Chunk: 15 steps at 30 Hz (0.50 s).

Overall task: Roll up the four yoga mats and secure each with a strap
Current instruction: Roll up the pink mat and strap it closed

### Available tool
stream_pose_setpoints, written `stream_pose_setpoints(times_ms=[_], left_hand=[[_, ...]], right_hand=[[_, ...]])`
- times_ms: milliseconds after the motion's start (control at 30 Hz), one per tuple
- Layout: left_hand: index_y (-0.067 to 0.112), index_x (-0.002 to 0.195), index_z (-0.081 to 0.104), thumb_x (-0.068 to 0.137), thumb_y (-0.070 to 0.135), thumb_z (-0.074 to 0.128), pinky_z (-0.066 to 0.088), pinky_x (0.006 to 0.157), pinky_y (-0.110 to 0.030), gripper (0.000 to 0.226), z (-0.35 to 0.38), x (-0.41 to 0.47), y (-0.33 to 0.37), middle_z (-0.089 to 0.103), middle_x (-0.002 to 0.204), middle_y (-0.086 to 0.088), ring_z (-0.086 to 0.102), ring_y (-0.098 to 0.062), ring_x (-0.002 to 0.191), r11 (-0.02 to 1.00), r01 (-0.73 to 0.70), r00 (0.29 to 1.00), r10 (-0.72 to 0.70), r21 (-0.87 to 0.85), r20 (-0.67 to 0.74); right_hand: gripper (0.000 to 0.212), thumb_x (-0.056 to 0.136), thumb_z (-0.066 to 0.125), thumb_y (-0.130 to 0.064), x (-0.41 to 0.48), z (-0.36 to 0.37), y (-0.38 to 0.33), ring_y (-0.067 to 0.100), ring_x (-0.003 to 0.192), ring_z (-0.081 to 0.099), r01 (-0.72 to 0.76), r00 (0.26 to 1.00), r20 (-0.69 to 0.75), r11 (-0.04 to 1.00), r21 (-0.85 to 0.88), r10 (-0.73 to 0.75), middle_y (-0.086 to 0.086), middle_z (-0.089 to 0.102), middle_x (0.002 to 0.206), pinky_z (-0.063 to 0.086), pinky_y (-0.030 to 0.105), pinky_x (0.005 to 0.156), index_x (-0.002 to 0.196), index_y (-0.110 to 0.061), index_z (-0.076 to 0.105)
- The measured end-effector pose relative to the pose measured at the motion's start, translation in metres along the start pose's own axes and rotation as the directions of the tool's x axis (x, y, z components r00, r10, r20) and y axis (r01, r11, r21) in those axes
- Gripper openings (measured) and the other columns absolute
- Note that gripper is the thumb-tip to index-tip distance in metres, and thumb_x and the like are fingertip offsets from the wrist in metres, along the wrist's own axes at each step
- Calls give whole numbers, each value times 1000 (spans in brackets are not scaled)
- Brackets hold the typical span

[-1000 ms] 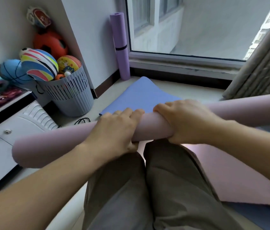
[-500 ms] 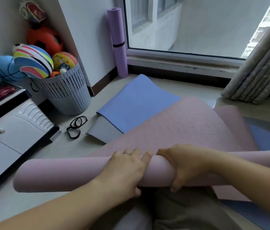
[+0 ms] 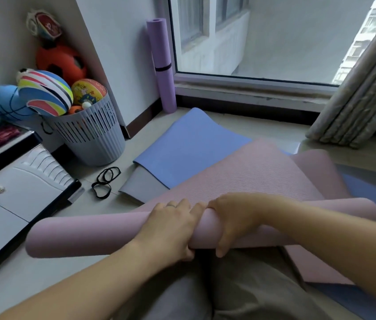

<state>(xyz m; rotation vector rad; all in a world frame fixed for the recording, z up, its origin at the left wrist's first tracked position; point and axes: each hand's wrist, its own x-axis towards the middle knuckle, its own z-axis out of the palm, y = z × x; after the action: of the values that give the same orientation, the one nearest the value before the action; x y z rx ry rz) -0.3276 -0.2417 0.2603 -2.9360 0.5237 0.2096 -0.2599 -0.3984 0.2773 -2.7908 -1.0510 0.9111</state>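
Both hands are gripping the pink mat [image 3: 90,234] mid-roll: left hand [image 3: 173,229] and right hand [image 3: 235,222] are sitting side by side at the roll's centre, fingers curling over the top, thumbs under. The roll is lying across the lap, with its loose tail running out over the floor [image 3: 32,285] toward the window [image 3: 251,42]. I'm reading it as light, soft foam with a ribbed face, so it should be fairly grippy. It's probably springy and wanting to unwind, and the long unsupported ends are likely loosening or telescoping. I'd be spreading the hands wider to finish, then pinning the centre with one hand for strapping. The black straps [image 3: 105,181] are lying on the floor to the left, near the basket [image 3: 92,135] of balls. The blue mat [image 3: 189,144] and the grey mat [image 3: 136,188] under it are lying flat, unrolled. The purple mat [image 3: 161,65] is standing rolled and strapped in the window corner. The floor is looking hard and smooth. The space is tight, with a cabinet [image 3: 16,188] crowding the left and a curtain [image 3: 367,88] the right.
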Motion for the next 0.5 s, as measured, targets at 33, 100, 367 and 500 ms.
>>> stream_pose_setpoints(times_ms=[33, 100, 367, 500], left_hand=[[28, 142, 20, 72, 43, 69, 41, 95, -39, 87, -1, 1, -2, 47, 123, -2, 50, -24, 112, 1000, -2, 1000, 2, -1, -8], [26, 141, 21, 74, 42, 67, 42, 94, -38, 84, -1, 0, -3, 48, 123, -2, 51, -24, 112, 1000, -7, 1000, 8, 11, -30], [33, 126, 34, 65, 46, 66, 47, 71, -32, 71, -29, 4, -14, 58, 112, 8, 59, -19, 95, 976, 22, 996, -3, -216, 87], [30, 122, 36, 64, 49, 69, 51, 71, -34, 69, -51, -10, -7, 59, 102, 6, 59, -20, 88, 970, -79, 990, 102, -228, 93]], right_hand=[[84, 61, 79, -57, -6, 6, -4, 21, 104, 56, -12, 993, -122, 993, -117, -2, -2, 58, 117, 47, 35, 89, 127, -19, 46], [82, 67, 73, -54, -17, 25, -10, 23, 108, 55, -16, 932, -351, 961, -277, -86, 0, 54, 121, 44, 35, 88, 132, -17, 39], [57, 65, 74, -50, -23, -8, -7, 19, 77, 57, 86, 946, -295, 981, -172, -134, -3, 61, 93, 41, 29, 61, 109, -21, 52], [60, 60, 77, -53, -47, -26, -10, 12, 72, 54, 134, 969, -191, 981, -138, -159, -11, 55, 82, 42, 26, 58, 108, -28, 53]])
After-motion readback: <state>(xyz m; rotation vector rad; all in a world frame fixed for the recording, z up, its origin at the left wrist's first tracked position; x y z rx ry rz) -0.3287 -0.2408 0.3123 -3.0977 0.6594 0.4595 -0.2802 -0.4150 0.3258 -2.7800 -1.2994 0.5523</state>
